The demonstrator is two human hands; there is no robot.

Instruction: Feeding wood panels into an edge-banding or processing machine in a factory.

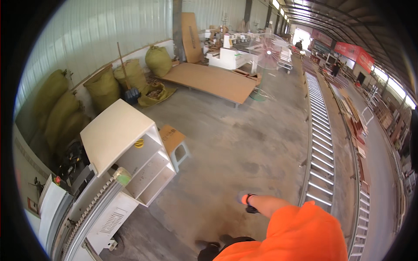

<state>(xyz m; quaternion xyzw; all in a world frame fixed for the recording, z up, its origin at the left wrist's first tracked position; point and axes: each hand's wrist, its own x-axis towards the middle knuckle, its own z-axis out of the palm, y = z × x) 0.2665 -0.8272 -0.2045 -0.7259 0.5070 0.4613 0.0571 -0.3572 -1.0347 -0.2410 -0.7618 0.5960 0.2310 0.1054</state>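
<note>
Far left, heaped against the corrugated wall [109, 26], overlapping olive sacks [56, 113], too tangled to count. Farther along, three upright sacks [101, 87], apparently propped there to stop tipping. Nearer, one white cabinet [115, 135], hollow side facing right, perhaps for easy access, with one yellow ring [139, 143] visible at it. Behind, one shovel [132, 94], leaning among sacks, likely for support. Just beside the cabinet, one pale stool [175, 160] bearing one brown carton [170, 136], probably as a raised rest. Beyond, one low brown-topped table [209, 82]. Lower middle, one right hand [243, 199], apparently hanging free above concrete; blurred, cannot tell whether spread or curled. Left hand out of view. Rightward, two roller tracks [320, 135], laid lengthwise, presumably for sliding loads; like the cabinet, well apart from the hand.
</note>
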